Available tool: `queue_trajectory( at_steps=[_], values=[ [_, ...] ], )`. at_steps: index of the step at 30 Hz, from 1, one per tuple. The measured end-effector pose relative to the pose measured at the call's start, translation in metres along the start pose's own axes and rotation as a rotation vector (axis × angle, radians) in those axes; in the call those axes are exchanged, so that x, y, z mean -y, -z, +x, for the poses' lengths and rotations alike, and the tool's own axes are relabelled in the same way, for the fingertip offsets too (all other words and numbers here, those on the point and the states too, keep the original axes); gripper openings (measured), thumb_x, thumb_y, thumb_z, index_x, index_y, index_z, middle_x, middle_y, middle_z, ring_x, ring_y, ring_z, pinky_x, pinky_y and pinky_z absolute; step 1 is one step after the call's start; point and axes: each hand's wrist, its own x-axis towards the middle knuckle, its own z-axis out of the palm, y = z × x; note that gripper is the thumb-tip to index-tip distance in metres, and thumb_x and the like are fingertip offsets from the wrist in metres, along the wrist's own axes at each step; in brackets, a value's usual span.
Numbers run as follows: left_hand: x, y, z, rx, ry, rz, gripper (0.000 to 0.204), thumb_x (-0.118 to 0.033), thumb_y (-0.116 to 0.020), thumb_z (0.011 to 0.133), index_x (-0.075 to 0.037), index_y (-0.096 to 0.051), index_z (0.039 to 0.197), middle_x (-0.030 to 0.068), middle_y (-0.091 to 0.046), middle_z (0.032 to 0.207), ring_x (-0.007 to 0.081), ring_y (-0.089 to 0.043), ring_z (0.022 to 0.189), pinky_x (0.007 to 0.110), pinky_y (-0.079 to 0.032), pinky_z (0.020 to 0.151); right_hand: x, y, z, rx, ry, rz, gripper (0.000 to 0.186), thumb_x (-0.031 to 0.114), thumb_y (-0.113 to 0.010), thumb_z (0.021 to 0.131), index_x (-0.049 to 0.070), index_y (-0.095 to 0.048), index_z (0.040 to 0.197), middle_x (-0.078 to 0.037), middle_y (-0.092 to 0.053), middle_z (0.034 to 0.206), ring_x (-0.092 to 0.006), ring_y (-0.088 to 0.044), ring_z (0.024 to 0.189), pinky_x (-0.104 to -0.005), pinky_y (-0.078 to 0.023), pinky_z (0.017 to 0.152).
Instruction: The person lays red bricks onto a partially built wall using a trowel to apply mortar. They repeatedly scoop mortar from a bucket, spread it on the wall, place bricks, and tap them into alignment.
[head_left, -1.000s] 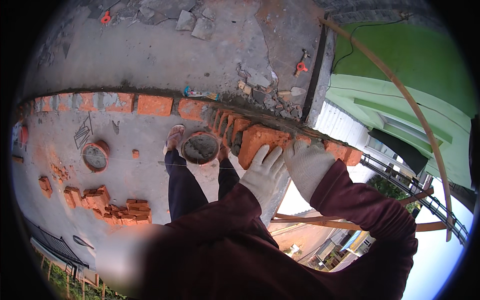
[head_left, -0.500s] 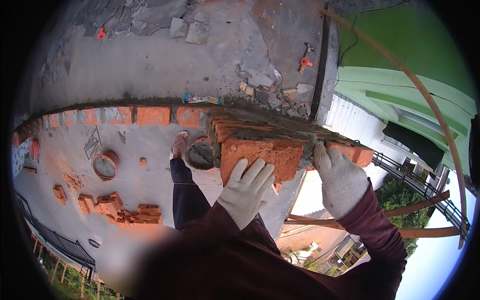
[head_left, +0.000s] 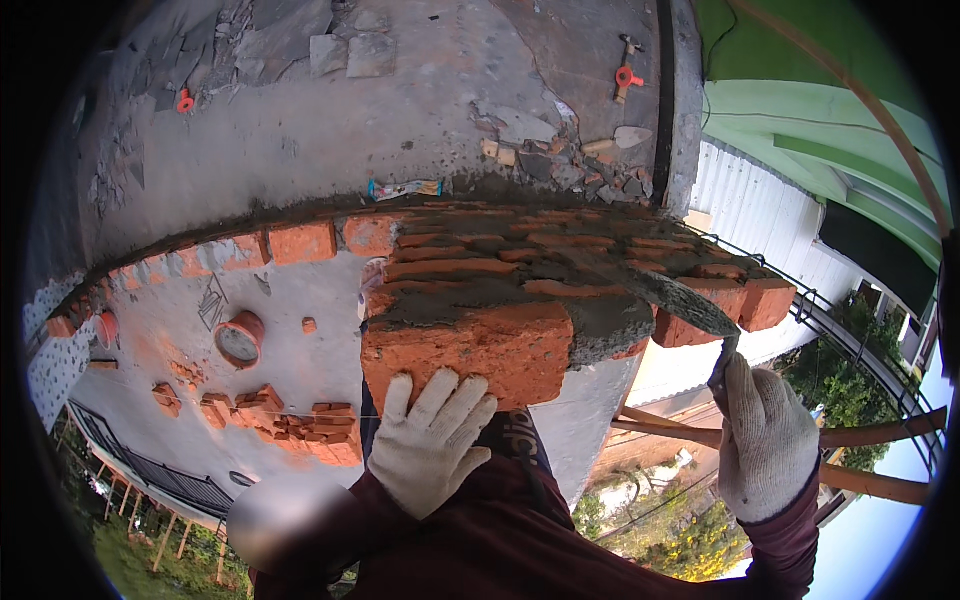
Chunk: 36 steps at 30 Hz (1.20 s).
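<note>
My left hand (head_left: 430, 440), in a pale knit glove, lies with its fingers stretched out against the near face of an orange brick (head_left: 465, 350) on top of the wall. It presses on the brick without wrapping round it. My right hand (head_left: 765, 435), gloved the same way, is closed round the handle of a trowel (head_left: 690, 302). Grey mortar coats the blade, which lies along the wall top to the right. Wet mortar (head_left: 610, 325) fills the space beside the brick's right end. Two more bricks (head_left: 700, 312) sit beyond, below the blade.
The brick wall (head_left: 450, 268) curves off to the far left. On the floor at left stand a mortar bucket (head_left: 238, 342) and a heap of bricks (head_left: 290, 425). Across the wall lie rubble (head_left: 560, 165) and a hammer (head_left: 627, 70). Wooden poles (head_left: 880, 483) cross at the right.
My right hand has drawn back from the wall top toward the lower right, and the trowel now shows in it. My left hand stays on the brick. The whole view has shifted.
</note>
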Motion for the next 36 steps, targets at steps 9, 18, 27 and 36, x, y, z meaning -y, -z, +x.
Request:
queue_trajectory(
  at_steps=[9, 18, 27, 36],
  values=[
    [-0.016, -0.008, 0.006, -0.035, 0.055, 0.214, 0.064, -0.040, -0.082, 0.072, -0.011, -0.063, 0.126, 0.0110, -0.055, 0.136, 0.0400, -0.046, 0.133, 0.069, -0.028, 0.112, -0.017, -0.069, 0.018, 0.095, 0.296, -0.093, 0.063, 0.010, -0.068, 0.077, -0.002, -0.053, 0.136, -0.011, -0.057, 0.092, -0.0256, -0.063, 0.079, -0.0375, -0.053, 0.059],
    [-0.022, -0.027, 0.001, -0.167, 0.112, 0.304, 0.051, -0.035, -0.079, 0.074, -0.011, -0.069, 0.118, 0.0111, -0.057, 0.137, 0.0403, -0.046, 0.135, 0.070, -0.026, 0.115, -0.113, -0.024, -0.052, -0.196, 0.006, 0.472, 0.048, -0.005, -0.069, 0.073, 0.006, -0.062, 0.119, -0.016, -0.064, 0.091, -0.0378, -0.064, 0.071, -0.0393, -0.051, 0.063],
    [-0.036, -0.016, -0.044, -0.605, 0.159, -0.151, 0.033, -0.022, -0.072, 0.088, 0.001, -0.074, 0.112, 0.0189, -0.068, 0.129, 0.0364, -0.065, 0.119, 0.049, -0.045, 0.111, -0.073, -0.066, -0.123, 0.425, 0.108, 0.661, 0.030, 0.007, -0.075, 0.081, 0.009, -0.063, 0.109, -0.011, -0.068, 0.092, -0.0353, -0.071, 0.078, -0.0406, -0.056, 0.065],
    [-0.019, -0.262, -0.190, -0.765, 0.691, -0.735, 0.042, -0.035, -0.074, 0.089, -0.001, -0.071, 0.114, 0.0183, -0.069, 0.125, 0.0371, -0.064, 0.119, 0.044, -0.050, 0.104, 0.068, -0.359, -0.054, 0.443, 0.164, 0.483, 0.026, 0.022, -0.063, 0.088, 0.003, -0.059, 0.104, -0.024, -0.070, 0.094, -0.0435, -0.068, 0.095, -0.0502, -0.054, 0.082]
  ],
)
